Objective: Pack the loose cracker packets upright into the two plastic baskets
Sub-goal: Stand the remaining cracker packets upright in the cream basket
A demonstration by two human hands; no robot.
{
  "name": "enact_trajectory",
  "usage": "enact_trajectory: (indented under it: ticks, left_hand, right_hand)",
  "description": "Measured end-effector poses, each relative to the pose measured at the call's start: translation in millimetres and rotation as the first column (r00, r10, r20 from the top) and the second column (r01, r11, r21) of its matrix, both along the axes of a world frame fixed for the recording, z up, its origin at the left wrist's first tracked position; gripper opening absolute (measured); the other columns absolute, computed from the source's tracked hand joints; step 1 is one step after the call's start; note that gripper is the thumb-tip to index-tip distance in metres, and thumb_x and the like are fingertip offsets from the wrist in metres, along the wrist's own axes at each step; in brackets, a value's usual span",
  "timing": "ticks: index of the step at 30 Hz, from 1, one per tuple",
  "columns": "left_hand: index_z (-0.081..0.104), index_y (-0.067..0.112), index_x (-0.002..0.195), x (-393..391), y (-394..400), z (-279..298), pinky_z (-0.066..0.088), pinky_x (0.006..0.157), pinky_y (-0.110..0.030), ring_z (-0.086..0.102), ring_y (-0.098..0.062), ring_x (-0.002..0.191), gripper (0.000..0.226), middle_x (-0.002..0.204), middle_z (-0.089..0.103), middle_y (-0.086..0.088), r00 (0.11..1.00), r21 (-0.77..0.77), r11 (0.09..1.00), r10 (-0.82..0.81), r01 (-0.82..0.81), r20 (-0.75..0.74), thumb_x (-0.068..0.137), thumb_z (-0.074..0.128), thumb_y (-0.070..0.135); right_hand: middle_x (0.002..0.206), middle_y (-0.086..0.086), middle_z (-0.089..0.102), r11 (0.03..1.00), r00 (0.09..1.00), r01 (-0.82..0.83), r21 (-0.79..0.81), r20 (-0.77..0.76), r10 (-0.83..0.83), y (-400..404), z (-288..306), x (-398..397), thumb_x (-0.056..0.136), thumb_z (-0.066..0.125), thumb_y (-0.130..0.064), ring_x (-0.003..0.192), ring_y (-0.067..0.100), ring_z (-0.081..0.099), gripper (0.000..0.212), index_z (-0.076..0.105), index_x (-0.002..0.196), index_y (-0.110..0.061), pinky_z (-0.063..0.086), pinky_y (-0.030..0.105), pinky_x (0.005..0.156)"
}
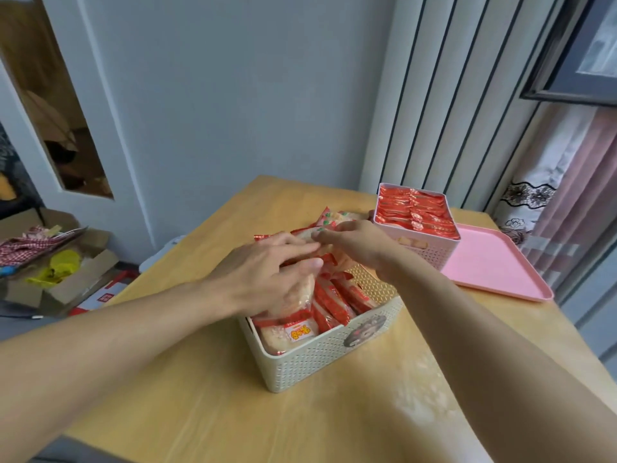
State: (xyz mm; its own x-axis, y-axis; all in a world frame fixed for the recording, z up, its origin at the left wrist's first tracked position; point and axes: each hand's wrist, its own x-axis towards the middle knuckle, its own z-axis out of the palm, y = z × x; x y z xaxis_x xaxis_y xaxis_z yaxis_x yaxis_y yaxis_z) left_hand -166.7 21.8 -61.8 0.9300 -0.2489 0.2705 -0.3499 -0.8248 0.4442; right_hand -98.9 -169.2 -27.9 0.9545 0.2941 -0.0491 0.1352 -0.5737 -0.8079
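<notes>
Head view, only one supplied. Wooden table [207, 412] fills the lower frame. Cream basket [320, 359] sits at centre, just below the hands; pink basket [430, 252] stands at approx. 2 o'clock from it, near but apart. Pink basket is packed w/ red packets [414, 208] on edge in tight rows, up to the rim; judged full. Cream basket holds more packets [337, 302], most leaning or on edge along its right half; one packet [293, 332] at the 7 o'clock corner lies face-up, not upright. Left hand [267, 279] is over the cream basket, fingers bent down round a pale packet [303, 292], gripping it. Right hand [357, 245] is at 1 o'clock from the left, fingers curled over a bunch of packets [330, 222] that stick up past the basket's far rim; how many it holds, cannot tell. Fingertips of both hands nearly meet. Pink tray [494, 265] lies at 3 o'clock, beside the pink basket, nothing seen on it. Open cardboard box [66, 262] on the floor at 9 o'clock, not part of the job. Step in hand, by judgement: filling the second (cream) basket, late stage. Next move calls for standing the held packets on edge in the far gap, then righting the flat one; crowding may tip neighbours over.
</notes>
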Motion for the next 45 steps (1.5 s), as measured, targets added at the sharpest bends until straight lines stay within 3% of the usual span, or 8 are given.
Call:
enact_trajectory:
  ticks: [3, 9, 20, 25, 28, 35, 39, 45]
  left_hand:
    - [0.048, 0.044, 0.145, 14, 20, 1, 0.039, 0.103, -0.031, 0.049, 0.001, 0.12, 0.063, 0.134, 0.054, 0.024, 0.997, 0.015, 1.0, 0.021, -0.022, 0.076, 0.091, 0.033, 0.074]
    - [0.053, 0.045, 0.14, 41, 27, 10, 0.032, 0.108, -0.021, 0.042, -0.001, 0.137, 0.074, 0.151, 0.046, 0.02, 0.899, -0.162, 0.986, -0.049, -0.025, -0.435, 0.073, 0.064, 0.073]
    - [-0.018, 0.029, 0.158, 1, -4, 11, 0.012, 0.108, -0.016, 0.008, -0.002, 0.151, 0.115, 0.166, 0.0, 0.017, 0.631, -0.116, 0.993, -0.091, 0.001, -0.77, 0.082, 0.058, 0.07]
    - [0.037, 0.041, 0.151, 7, 3, 44, 0.059, 0.092, -0.04, 0.05, -0.014, 0.132, 0.076, 0.145, 0.039, 0.024, 0.739, -0.012, 0.997, 0.051, -0.08, -0.672, 0.084, 0.043, 0.078]
    - [0.064, 0.042, 0.126, 35, 8, 25, 0.058, 0.093, -0.041, 0.064, -0.018, 0.11, 0.039, 0.129, 0.064, 0.013, 0.875, -0.2, 0.96, 0.081, -0.198, -0.478, 0.094, 0.052, 0.061]
    - [0.078, 0.04, 0.097, 81, -29, -14, 0.05, 0.063, -0.028, 0.07, -0.014, 0.079, 0.045, 0.104, 0.077, 0.007, 0.873, -0.372, 0.915, -0.052, -0.153, -0.485, 0.102, 0.046, 0.008]
    - [0.073, 0.031, 0.097, 87, -34, -11, 0.038, 0.041, -0.016, 0.065, -0.012, 0.07, 0.055, 0.099, 0.073, 0.002, 0.889, -0.362, 0.886, 0.11, -0.291, -0.445, 0.094, 0.032, -0.006]
    - [0.072, 0.024, 0.095, 86, -23, -18, 0.038, 0.041, -0.019, 0.059, -0.015, 0.06, 0.037, 0.104, 0.073, -0.002, 0.923, -0.431, 0.852, 0.143, -0.299, -0.358, 0.094, 0.049, -0.004]
  right_hand:
    - [0.091, 0.007, 0.077, 0.99, 0.997, 0.081, 0.118, -0.002, -0.081, -6, -10, 5, 0.087, 0.073, -0.039, 0.08, 0.02, 0.072, 0.029, 0.074, 0.095, -0.012, 0.054, 0.029, 0.07]
    - [0.099, 0.0, 0.076, 0.834, 0.935, 0.299, 0.463, 0.034, -0.354, -44, -17, 6, 0.089, 0.069, -0.041, 0.092, 0.021, 0.073, 0.028, 0.067, 0.107, -0.019, 0.054, 0.039, 0.087]
    - [0.081, -0.006, 0.063, 0.97, 0.983, -0.01, 0.242, 0.181, -0.035, -34, -24, 6, 0.103, 0.048, -0.035, 0.071, 0.009, 0.055, 0.028, 0.066, 0.096, -0.015, 0.04, 0.031, 0.07]
    - [0.083, -0.001, 0.062, 0.973, 0.96, 0.018, 0.23, 0.266, -0.081, -33, -25, 7, 0.1, 0.048, -0.041, 0.072, 0.015, 0.056, 0.033, 0.06, 0.096, -0.01, 0.045, 0.036, 0.064]
    - [0.091, 0.001, 0.066, 0.957, 0.928, 0.233, 0.172, 0.254, -0.272, -42, -17, 9, 0.097, 0.044, -0.038, 0.084, 0.023, 0.063, 0.029, 0.063, 0.095, -0.017, 0.049, 0.042, 0.074]
    - [0.102, 0.012, 0.073, 0.873, 0.964, 0.266, 0.408, -0.091, -0.251, -50, -21, 14, 0.1, 0.05, -0.029, 0.072, 0.027, 0.076, 0.02, 0.066, 0.101, -0.017, 0.059, 0.032, 0.067]
    - [0.104, 0.005, 0.075, 0.854, 0.973, 0.226, 0.47, -0.069, -0.22, -43, -26, 19, 0.095, 0.06, -0.036, 0.097, 0.031, 0.073, 0.019, 0.069, 0.097, -0.019, 0.052, 0.057, 0.097]
    - [0.101, -0.001, 0.077, 0.896, 0.896, -0.102, 0.433, 0.432, -0.107, -36, -25, 17, 0.085, 0.078, -0.018, 0.099, 0.022, 0.071, 0.013, 0.074, 0.098, -0.02, 0.056, 0.048, 0.087]
